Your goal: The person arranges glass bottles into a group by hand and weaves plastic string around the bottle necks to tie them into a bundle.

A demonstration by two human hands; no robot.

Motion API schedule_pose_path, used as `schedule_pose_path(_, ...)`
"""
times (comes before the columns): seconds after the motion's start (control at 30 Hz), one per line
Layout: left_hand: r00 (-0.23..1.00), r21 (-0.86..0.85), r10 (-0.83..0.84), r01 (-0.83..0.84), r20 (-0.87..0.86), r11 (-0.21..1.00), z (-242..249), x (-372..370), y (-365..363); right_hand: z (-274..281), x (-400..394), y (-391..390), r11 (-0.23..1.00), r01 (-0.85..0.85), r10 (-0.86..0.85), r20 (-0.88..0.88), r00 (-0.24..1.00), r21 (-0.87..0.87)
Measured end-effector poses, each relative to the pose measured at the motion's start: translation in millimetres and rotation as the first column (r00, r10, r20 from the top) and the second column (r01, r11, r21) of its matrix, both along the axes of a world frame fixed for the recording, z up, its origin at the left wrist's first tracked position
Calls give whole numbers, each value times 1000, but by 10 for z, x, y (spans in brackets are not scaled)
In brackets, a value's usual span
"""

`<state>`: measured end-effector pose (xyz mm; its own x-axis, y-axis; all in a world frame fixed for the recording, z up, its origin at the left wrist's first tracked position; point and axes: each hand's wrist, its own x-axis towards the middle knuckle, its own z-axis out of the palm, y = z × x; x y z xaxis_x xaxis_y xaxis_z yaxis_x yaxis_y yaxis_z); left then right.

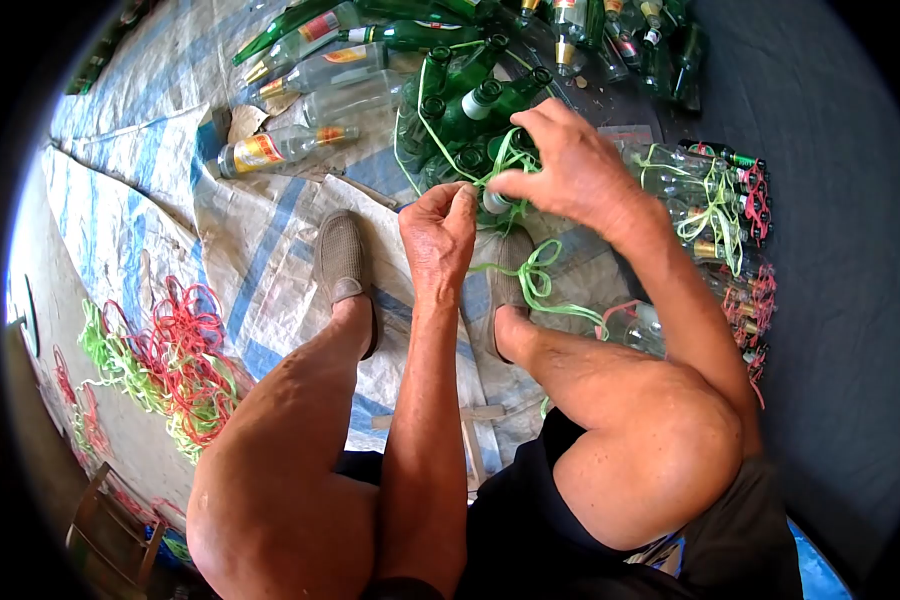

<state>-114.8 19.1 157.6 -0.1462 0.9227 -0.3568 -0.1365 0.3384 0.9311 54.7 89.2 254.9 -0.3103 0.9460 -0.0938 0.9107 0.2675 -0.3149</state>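
Observation:
My left hand is closed in a pinch, and a strand of green plastic twine runs to its fingertips. To its right, my right hand reaches over the bottle necks with thumb and fingers apart, beside loose loops of the twine. Below both hands' fingertips stands a cluster of green glass bottles, upright and close together, with the twine passing around them. One bottle neck with a pale band shows just under my right thumb. A looped tail of twine hangs toward my right shoe.
Clear bottles lie at the upper left on a blue-and-white striped sheet. More bottles lie at the back. Tied bundles of bottles are on the right. A heap of red and green twine lies at the left.

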Motion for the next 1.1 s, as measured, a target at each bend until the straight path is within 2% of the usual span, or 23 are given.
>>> schedule_pose_path(0.03, 1000, 11, 2, -2, -6, 1000, -7, 0, -3, 69, -106, -93, 997, 52, -46, 89, 995, -63)
schedule_pose_path(0.1, 1000, 33, 12, -12, -18, 999, -22, -7, 1, -3, -126, -172, 1000, 3, -3, 115, 993, 5)
schedule_pose_path(0.2, 998, 75, 17, -12, -68, 997, -38, -25, -1, -85, -184, -224, 997, 49, -56, 127, 990, 64)
schedule_pose_path(0.63, 976, 144, -9, 41, -218, 989, 88, -145, 54, -321, -176, -322, 965, 105, -109, 4, 994, 242)
schedule_pose_path(0.73, 920, 145, -97, 163, -379, 976, 192, -252, 124, -340, -185, -337, 961, 124, -121, -28, 992, 246)
schedule_pose_path(0.93, 817, 118, -200, 310, -541, 943, 367, -333, 213, -379, -163, -347, 953, 132, -123, -49, 991, 272)
schedule_pose_path(1.1, 664, 67, -277, 442, -695, 894, 552, -382, 355, -410, -155, -363, 950, 149, -129, -90, 987, 273)
